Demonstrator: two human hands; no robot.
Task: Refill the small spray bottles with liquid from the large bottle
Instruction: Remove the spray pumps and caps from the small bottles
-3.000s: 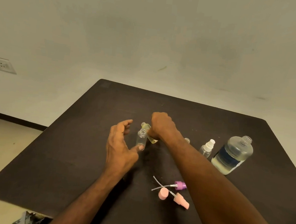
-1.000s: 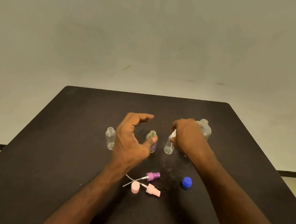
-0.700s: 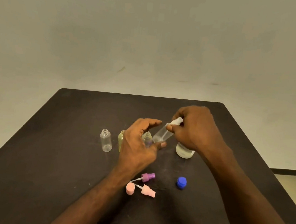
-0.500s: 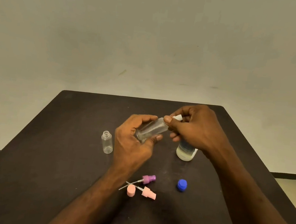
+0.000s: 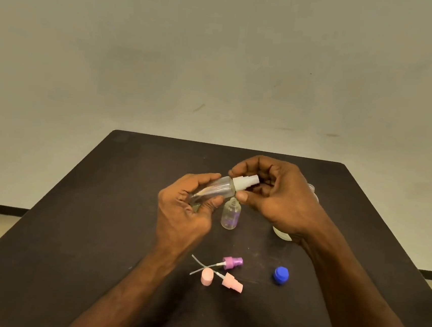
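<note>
Above the dark table [image 5: 76,229], my left hand [image 5: 186,210] grips the clear body of a small spray bottle [image 5: 219,187], tilted with its top to the right. My right hand [image 5: 277,195] pinches that bottle's white spray head [image 5: 244,182] between thumb and fingers. An uncapped small bottle [image 5: 231,213] stands upright just below them. The large bottle [image 5: 282,234] is mostly hidden behind my right hand; only its pale base and a bit of its neck show.
Near the front lie a purple spray head [image 5: 231,263] with its tube, a pink spray head [image 5: 232,282], a pink cap [image 5: 207,276] and a blue cap [image 5: 280,275]. A pale wall rises behind the table's far edge.
My right hand lifted the white-topped bottle off the table and passed its body into my left hand. Both hands now hold it a little higher, and the white head is plainly in view.
</note>
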